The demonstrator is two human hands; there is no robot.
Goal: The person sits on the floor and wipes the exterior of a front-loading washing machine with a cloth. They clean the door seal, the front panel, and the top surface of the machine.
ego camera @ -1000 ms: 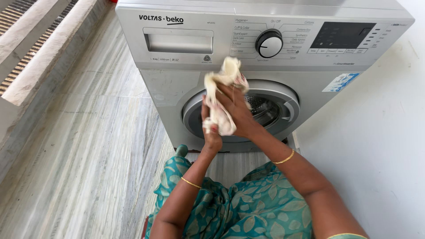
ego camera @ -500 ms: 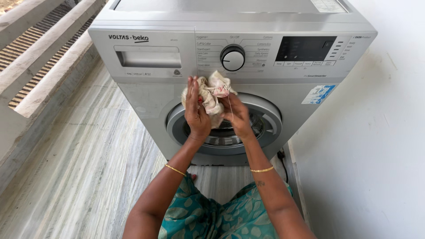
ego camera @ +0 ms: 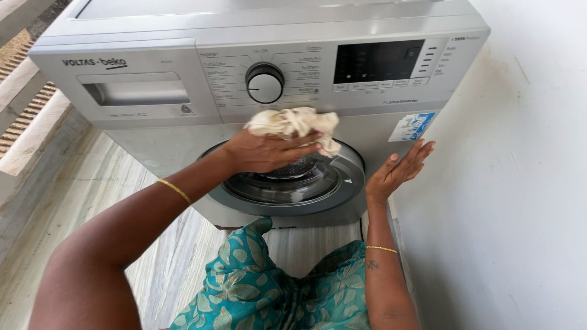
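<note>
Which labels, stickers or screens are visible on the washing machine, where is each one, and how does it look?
Display screen: upper right of the control panel, a dark rectangle, unlit.
Sticker: front panel, right of the round door, a slanted rectangle in blue and white.
Programme labels: small grey print on both sides of the white dial.
Logo: dark lettering, upper left, above the detergent drawer.

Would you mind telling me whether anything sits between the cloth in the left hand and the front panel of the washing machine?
Nothing visible does. The left hand grips the crumpled cream cloth against the silver washing machine, just below the dial and above the round door.
</note>
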